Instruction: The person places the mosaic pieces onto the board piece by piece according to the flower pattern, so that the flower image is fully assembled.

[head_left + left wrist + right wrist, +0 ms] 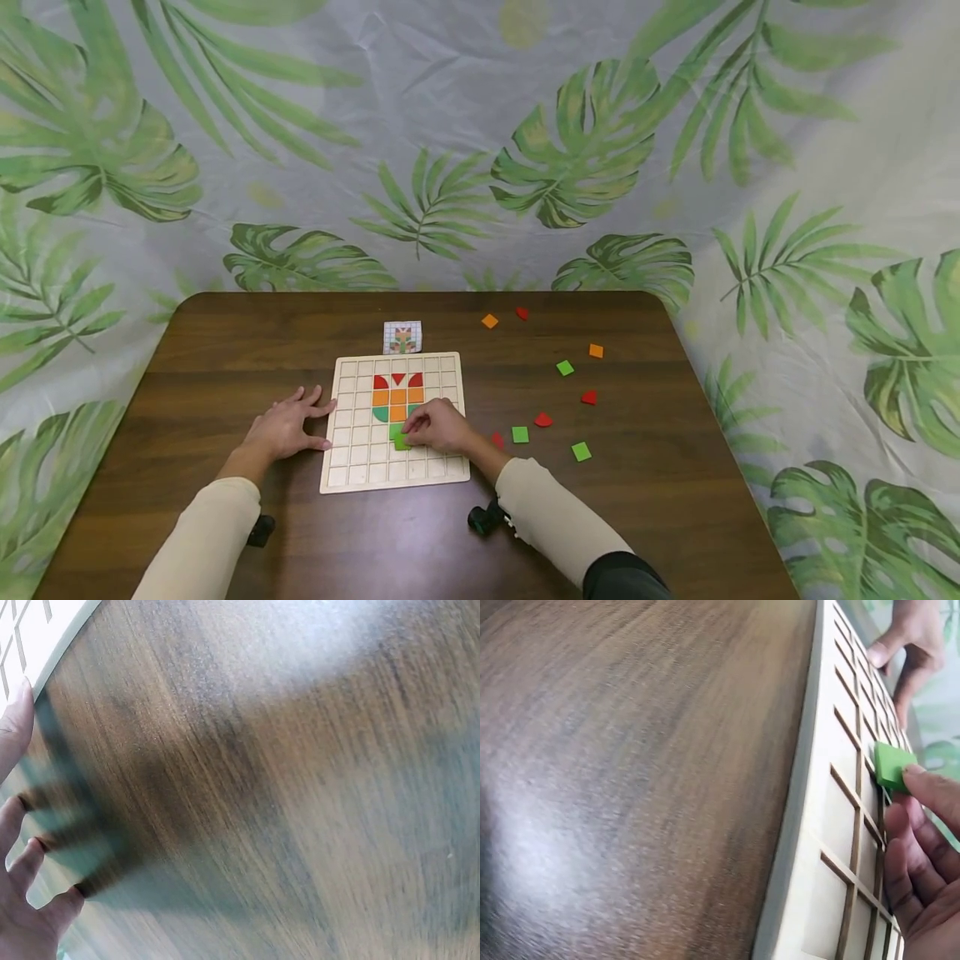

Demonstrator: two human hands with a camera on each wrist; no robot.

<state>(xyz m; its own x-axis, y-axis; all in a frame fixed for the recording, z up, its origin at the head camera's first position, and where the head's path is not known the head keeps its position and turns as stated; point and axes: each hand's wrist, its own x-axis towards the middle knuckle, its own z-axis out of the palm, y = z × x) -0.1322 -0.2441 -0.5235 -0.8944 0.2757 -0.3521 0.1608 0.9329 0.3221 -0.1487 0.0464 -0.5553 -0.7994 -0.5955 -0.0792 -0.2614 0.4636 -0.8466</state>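
Note:
A pale wooden grid board (360, 476) lies on the table. Red, orange and green pieces fill cells in its upper middle, with an orange square (398, 412) at the centre and a red triangle (397, 379) above. My right hand (441, 427) pinches a green square tile (892, 765) between thumb and fingers, close over the board below that pattern. Another green square (396, 430) shows just beyond the held one. My left hand (279, 427) has its fingers spread at the board's left edge, thumb and index touching the rim.
A small pattern card (402, 337) lies behind the board. Loose pieces are scattered on the table to the right, among them a green square (520, 434), an orange square (596, 351) and a red piece (543, 420). A leaf-print cloth (450, 125) hangs behind the table.

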